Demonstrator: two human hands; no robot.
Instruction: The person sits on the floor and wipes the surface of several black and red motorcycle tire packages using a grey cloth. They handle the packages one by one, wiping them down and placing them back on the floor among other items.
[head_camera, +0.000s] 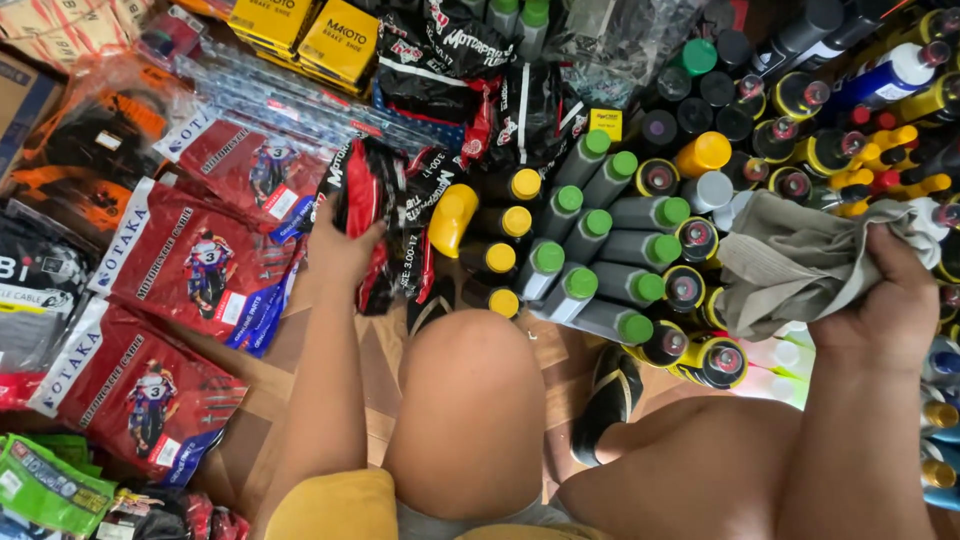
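Your left hand (345, 250) grips a black-red packet (372, 215); your right hand (885, 300) clutches a grey cloth (800, 260), with bottles (600, 250) crowding between.

Head view, looking down over bare knees. The left hand (340, 250) grips a red-and-black packaged tube (365, 215) at about ten o'clock from the raised knee (465, 400). The right hand (880, 300), at three o'clock, clutches a crumpled grey cloth (800, 260). Between them lie grey bottles with green caps (600, 250) and dark bottles with yellow caps (500, 255), on their sides. At nine o'clock, red cable packets (190, 260) overlap one another. At twelve o'clock, yellow boxes (335, 40) are stacked.
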